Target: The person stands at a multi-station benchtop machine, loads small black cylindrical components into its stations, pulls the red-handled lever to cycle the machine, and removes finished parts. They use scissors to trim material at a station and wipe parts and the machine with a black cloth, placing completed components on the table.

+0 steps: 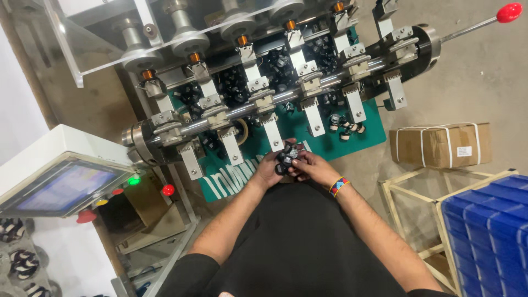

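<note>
Small black bobbins (287,157) bunched between left hand (269,168) and right hand (311,165), both closed around them, over the green surface (352,140); could spill if grip loosens, or snag the winding machine's metal arms (272,132) just above

Green mat (367,133); red lever knob (509,12); blue bins (491,231); multicoloured wristband (339,186).

Bare grey concrete floor (484,82), scuffed. Strapped cardboard box (440,144) sits on it. Just below the box: pale wooden frame (410,184), touching stacked blue plastic bins (492,231). Well left of the box: white control console (55,165) with angled screen, green and red lights beside it. Even indoor light.
</note>
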